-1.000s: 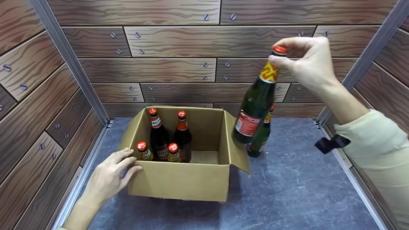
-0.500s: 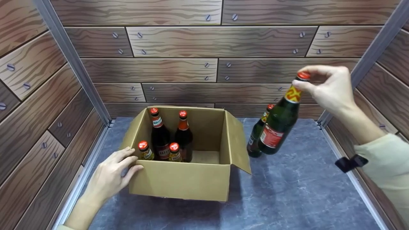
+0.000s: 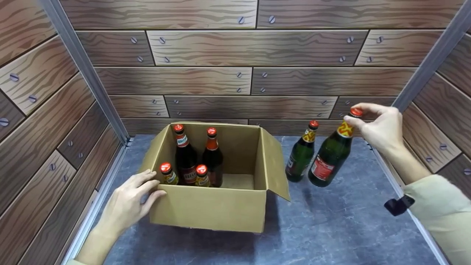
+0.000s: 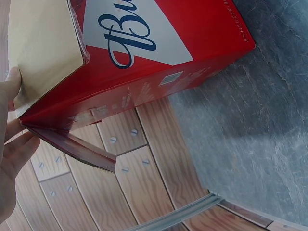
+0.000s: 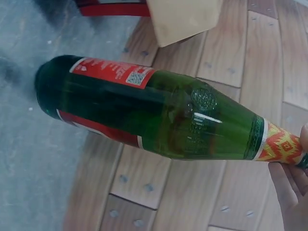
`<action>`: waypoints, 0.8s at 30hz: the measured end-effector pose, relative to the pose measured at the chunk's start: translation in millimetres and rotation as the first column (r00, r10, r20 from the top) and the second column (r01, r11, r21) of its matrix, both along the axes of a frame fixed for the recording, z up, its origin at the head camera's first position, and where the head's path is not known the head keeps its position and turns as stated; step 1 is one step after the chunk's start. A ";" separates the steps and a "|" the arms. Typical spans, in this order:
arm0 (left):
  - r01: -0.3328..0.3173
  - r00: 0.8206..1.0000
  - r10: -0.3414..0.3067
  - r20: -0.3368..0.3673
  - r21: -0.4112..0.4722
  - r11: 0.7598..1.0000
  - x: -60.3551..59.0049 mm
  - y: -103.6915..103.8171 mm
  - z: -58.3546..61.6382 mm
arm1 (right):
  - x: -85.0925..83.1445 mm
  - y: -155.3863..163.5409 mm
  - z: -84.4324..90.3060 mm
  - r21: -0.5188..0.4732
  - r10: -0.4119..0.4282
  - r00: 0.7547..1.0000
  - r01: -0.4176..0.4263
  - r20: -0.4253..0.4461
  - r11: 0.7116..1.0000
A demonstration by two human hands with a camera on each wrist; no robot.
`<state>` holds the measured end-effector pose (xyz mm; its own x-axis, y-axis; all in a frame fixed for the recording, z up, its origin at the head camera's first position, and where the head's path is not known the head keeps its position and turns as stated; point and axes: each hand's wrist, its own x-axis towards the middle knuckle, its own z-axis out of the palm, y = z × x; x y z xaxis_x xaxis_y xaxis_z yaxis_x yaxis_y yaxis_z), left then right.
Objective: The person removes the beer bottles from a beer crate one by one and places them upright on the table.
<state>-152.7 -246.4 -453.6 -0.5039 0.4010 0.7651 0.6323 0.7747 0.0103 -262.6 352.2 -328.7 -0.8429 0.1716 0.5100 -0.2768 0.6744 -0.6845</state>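
Green bottle (image 3: pixel 331 159) pinched at cap by right hand (image 3: pixel 382 127); left hand (image 3: pixel 127 204) flat on box (image 3: pixel 209 211), base hidden

- My head view looks forward and down from above, taking in the whole grey floor (image 3: pixel 331 228), the cardboard box (image 3: pixel 209 209) and the wood-plank walls (image 3: pixel 206 81).
- My left wrist view sits very close to the box's (image 4: pixel 159 53) red printed outer side, looking along it toward floor and wall.
- My right wrist view is close beside the green bottle (image 5: pixel 159 115), which fills the frame; the head view shares that bottle (image 3: pixel 331 156).
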 end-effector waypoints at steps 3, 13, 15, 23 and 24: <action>0.001 1.000 -0.001 0.000 0.001 1.000 0.1 0.0 0.2 | -4.8 5.0 -14.8 -0.019 -0.028 0.999 0.028 0.018 0.999; 0.000 1.000 0.000 -0.003 0.001 1.000 -0.8 0.7 0.2 | -23.5 18.7 -60.2 -0.028 -0.148 0.989 0.148 0.019 0.989; 0.001 1.000 -0.001 -0.008 0.000 1.000 -1.0 1.0 -0.1 | -27.4 20.8 -67.4 -0.028 -0.171 0.985 0.172 0.023 0.985; -0.002 1.000 0.002 -0.024 -0.002 1.000 -0.9 0.7 -1.0 | -44.1 25.3 -91.6 -0.029 -0.211 0.978 0.211 0.011 0.977; -0.003 1.000 0.003 -0.023 -0.003 1.000 -0.8 0.4 -0.9 | -46.4 25.5 -93.9 -0.027 -0.214 0.977 0.215 0.010 0.976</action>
